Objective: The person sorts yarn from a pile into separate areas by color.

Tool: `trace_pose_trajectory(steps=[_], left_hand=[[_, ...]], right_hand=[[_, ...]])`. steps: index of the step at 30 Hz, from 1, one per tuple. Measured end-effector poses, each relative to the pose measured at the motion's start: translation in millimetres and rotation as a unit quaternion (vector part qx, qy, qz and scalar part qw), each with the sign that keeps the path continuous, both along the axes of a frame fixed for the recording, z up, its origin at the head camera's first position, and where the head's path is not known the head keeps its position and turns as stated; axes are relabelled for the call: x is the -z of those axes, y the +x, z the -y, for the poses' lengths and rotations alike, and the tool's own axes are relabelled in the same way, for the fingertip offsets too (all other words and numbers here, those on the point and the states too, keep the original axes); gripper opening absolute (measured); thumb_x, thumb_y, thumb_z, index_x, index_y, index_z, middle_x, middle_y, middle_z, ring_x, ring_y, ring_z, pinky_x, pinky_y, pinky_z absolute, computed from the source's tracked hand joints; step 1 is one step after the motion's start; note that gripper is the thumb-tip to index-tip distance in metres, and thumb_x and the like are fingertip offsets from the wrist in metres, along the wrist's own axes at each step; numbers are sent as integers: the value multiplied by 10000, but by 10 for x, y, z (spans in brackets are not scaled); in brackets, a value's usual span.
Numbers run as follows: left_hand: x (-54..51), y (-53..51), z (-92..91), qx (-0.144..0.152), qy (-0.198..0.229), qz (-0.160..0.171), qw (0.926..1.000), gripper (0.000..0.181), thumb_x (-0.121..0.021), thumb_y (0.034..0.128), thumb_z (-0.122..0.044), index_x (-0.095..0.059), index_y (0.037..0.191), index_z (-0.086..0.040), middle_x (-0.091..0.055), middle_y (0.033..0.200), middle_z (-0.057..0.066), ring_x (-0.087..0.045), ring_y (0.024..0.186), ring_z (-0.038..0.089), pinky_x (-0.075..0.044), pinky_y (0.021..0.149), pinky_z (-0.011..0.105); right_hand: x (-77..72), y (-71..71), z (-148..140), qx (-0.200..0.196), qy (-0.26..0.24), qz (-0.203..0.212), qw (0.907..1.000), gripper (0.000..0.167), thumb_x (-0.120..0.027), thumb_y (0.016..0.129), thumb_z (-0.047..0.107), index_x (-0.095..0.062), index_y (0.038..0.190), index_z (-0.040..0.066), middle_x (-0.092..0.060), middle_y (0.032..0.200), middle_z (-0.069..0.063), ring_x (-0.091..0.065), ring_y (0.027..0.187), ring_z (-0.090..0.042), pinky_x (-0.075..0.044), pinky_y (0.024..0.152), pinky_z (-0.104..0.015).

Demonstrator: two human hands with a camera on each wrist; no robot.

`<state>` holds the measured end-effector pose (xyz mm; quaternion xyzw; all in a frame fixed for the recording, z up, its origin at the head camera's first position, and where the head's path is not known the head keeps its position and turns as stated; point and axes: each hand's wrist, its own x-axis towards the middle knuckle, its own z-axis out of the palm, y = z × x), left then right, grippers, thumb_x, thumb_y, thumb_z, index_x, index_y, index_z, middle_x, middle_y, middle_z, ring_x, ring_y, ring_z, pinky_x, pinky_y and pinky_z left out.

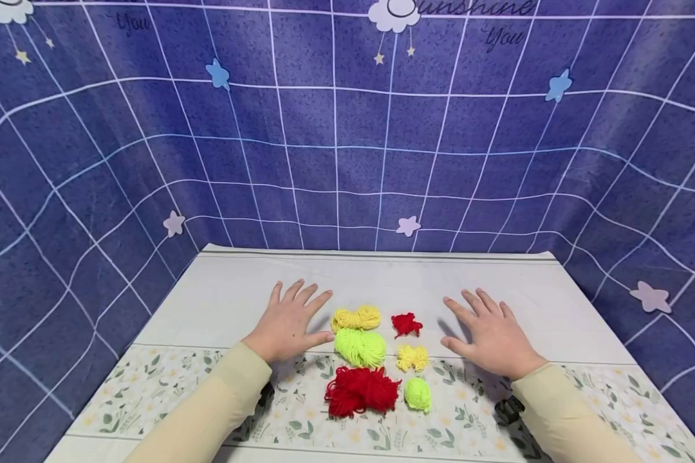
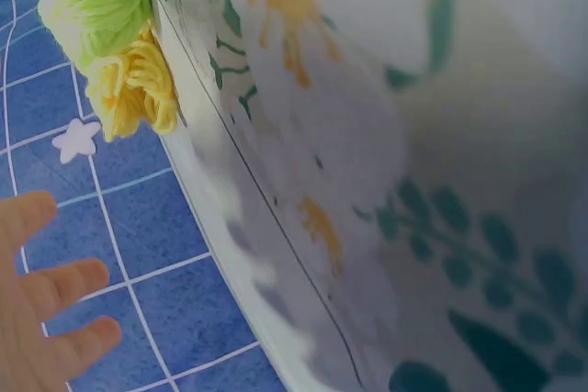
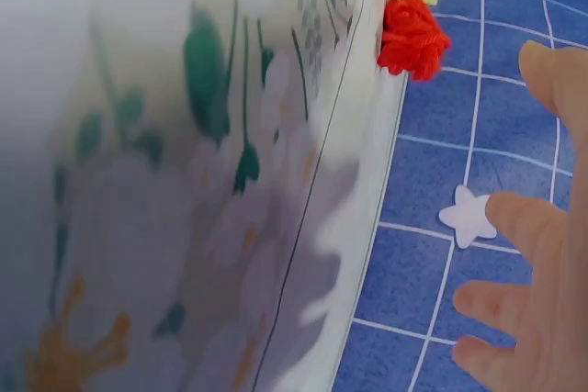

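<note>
My left hand hovers with spread fingers left of the yarn, its thumb nearest the lime green skein. Behind that skein lies a yellow skein; in front of it is a larger dark red bundle. A second column holds smaller pieces: red yarn, pale yellow yarn and a lime green ball. To their right, my right hand is held with fingers apart, touching no yarn. The left wrist view shows the green skein; the right wrist view shows the small red yarn.
A white table cover with a floral band lies under the yarn. Blue curtain with a white grid and stars surrounds the table at the back and sides. A dark wrist strap piece shows beneath the right sleeve.
</note>
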<state>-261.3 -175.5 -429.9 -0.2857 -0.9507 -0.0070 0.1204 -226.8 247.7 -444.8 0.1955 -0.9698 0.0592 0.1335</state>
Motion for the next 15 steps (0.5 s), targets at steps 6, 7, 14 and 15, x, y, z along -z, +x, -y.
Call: trace_pose_trajectory(steps=[6,7,14,15], left_hand=[[15,-67,-26,243,315,320,9987,844,-588,915,-679,-369,1587,-217,-458,1522,114,-357,1428,372,-158,1141,686],[16,-82,-35,316,417,411,9978,842,-598,918,-665,-368,1587,-207,-461,1518,111,-370,1420,365,-174,1145,672],[57,-224,-87,505,1276,1511,9789,764,-639,959,-541,-346,1594,-234,-451,1528,59,-393,1415,286,-306,1147,530],[69,-250,-96,473,1424,1725,9735,748,-640,963,-530,-346,1593,-253,-454,1526,43,-393,1417,270,-317,1143,518]], right_hand=[[12,10,64,-358,-313,177,9987,756,-648,916,599,-461,1542,218,-458,1504,-193,-388,1384,-458,-346,1017,-711],[11,14,78,-433,-378,197,9982,751,-657,915,590,-465,1539,219,-476,1486,-187,-417,1362,-449,-365,1010,-697],[-10,25,152,-1009,-1004,718,9872,691,-697,919,525,-485,1524,266,-569,1341,-68,-540,1213,-307,-458,975,-580],[-12,26,159,-1094,-1101,852,9842,678,-697,923,518,-492,1519,268,-575,1322,-53,-551,1187,-284,-471,961,-564]])
